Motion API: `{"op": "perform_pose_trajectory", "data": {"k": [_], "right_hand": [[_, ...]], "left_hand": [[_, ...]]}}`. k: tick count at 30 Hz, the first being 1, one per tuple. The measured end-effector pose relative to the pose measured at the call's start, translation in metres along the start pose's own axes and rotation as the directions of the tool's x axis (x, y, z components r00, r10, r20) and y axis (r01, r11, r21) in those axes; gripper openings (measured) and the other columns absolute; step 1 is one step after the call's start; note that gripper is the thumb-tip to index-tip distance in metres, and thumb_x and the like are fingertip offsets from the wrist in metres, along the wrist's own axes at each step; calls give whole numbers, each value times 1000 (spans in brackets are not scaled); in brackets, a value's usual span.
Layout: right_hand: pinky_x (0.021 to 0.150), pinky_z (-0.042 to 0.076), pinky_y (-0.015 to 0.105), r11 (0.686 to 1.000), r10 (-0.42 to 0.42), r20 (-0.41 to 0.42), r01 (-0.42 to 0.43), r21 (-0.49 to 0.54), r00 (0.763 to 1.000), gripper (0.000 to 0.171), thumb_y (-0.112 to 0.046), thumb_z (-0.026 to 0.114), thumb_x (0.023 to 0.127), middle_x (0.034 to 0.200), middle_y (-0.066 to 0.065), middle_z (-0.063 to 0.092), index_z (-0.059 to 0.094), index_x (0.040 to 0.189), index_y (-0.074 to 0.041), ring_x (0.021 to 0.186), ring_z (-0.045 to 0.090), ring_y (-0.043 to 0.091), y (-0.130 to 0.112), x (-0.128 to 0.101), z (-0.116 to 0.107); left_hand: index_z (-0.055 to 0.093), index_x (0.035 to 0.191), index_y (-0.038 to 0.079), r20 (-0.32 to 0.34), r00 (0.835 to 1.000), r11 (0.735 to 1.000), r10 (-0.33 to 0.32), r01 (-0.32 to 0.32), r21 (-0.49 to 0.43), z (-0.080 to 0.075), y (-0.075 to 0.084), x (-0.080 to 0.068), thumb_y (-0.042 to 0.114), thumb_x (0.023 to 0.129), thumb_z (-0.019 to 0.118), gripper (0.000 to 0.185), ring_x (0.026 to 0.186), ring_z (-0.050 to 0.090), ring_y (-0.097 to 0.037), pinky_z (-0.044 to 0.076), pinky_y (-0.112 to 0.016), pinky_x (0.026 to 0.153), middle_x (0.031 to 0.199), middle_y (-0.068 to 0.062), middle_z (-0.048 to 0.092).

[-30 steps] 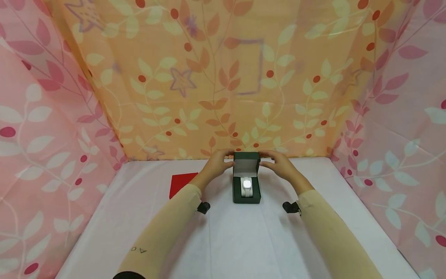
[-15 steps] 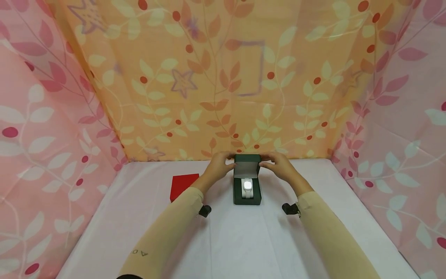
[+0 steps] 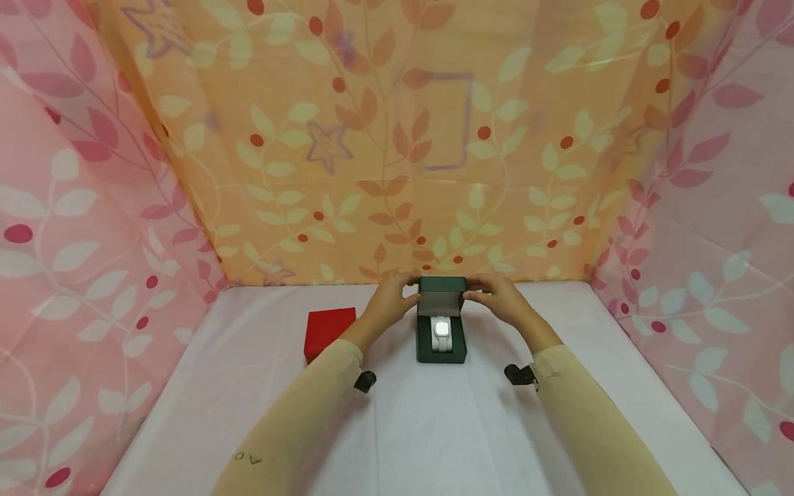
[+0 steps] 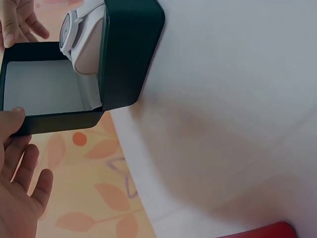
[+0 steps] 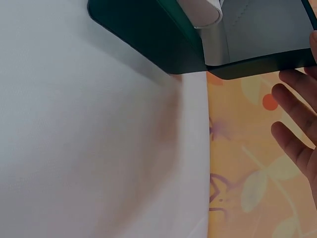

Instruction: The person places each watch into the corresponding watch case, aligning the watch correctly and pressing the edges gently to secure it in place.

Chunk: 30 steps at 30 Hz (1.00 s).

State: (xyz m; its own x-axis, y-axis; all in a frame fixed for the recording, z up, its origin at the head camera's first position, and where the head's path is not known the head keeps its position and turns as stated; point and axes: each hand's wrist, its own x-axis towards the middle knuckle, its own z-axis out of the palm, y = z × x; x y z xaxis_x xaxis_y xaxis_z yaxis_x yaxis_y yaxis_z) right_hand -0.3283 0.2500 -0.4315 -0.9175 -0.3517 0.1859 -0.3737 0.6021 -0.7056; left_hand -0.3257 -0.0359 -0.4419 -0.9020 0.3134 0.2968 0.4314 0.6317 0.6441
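A dark green watch box point(image 3: 442, 358) stands on the white table with its lid point(image 3: 442, 284) raised, showing a pale grey lining. Inside, a white wristwatch point(image 3: 442, 329) is wrapped round a light cushion. My left hand point(image 3: 389, 300) grips the left side of the lid, thumb on its front edge and index finger behind. On the opposite side, my right hand point(image 3: 499, 295) pinches the lid in the same way. Both wrist views show the remaining fingers spread below the lid, as with the left hand point(image 4: 17, 198) and the right hand point(image 5: 304, 119).
A red box point(image 3: 325, 331) lies left of the watch box, partly covered by my left forearm. Behind the table point(image 3: 434, 427) hangs an orange leaf-print cloth point(image 3: 347, 186), with pink patterned cloths point(image 3: 80, 275) at both sides. Black wrist cameras point(image 3: 520, 375) jut inward from the sleeves.
The lid has tipped slightly forward, its top edge now lower in the head view, and both hands have moved with it. The base and the red box stay in place.
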Motion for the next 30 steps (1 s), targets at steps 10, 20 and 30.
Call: {"op": "perform_pose_trajectory", "data": {"k": [10,20,30], "right_hand": [[109,44,61,1000,10,34,-10,4,999,54,-31,74,95,135,15,67,61,142,-7,130,58,40,-2,-8,-2],[109,46,55,999,21,74,-24,46,997,63,-38,74,94,136,16,65,57,145,-4,129,60,37,-4,-12,3],[107,47,57,1000,17,32,-17,12,999,54,-41,76,92,130,13,69,67,134,-8,125,63,35,-8,-18,9]], "left_hand": [[65,135,15,-2,1000,1000,-5,5,19,-1,5,-6,20,94,77,44,125,59,-22,49,-42,109,130,-2,68],[65,135,16,-37,999,1000,16,-16,0,3,3,-17,20,93,77,44,126,59,-24,50,-42,108,130,-2,67],[66,137,16,-65,998,1000,26,-25,14,6,2,-26,21,92,79,47,132,54,-24,49,-42,109,134,-3,67]]}}
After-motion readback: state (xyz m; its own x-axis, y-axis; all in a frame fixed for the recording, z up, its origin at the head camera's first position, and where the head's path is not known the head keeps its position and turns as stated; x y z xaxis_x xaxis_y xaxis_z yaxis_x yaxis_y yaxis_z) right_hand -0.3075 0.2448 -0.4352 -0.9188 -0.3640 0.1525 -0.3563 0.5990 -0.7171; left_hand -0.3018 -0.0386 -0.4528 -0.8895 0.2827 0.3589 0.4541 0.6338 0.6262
